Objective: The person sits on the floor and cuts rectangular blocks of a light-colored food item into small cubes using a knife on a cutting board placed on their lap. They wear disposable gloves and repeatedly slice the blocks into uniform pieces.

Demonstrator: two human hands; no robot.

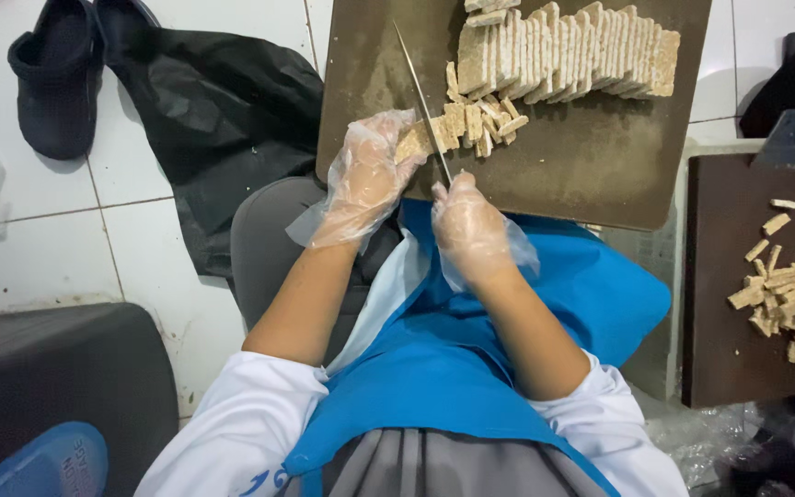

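Over your blue apron [471,368], your gloved right hand [467,225] is clamped on the knife [422,103] mid-slice while your left hand [363,179] pins the tempeh slab [413,140] on the board [545,156]; the next stroke calls for drawing your fingertips back, toward the uncut row [568,51] beyond.
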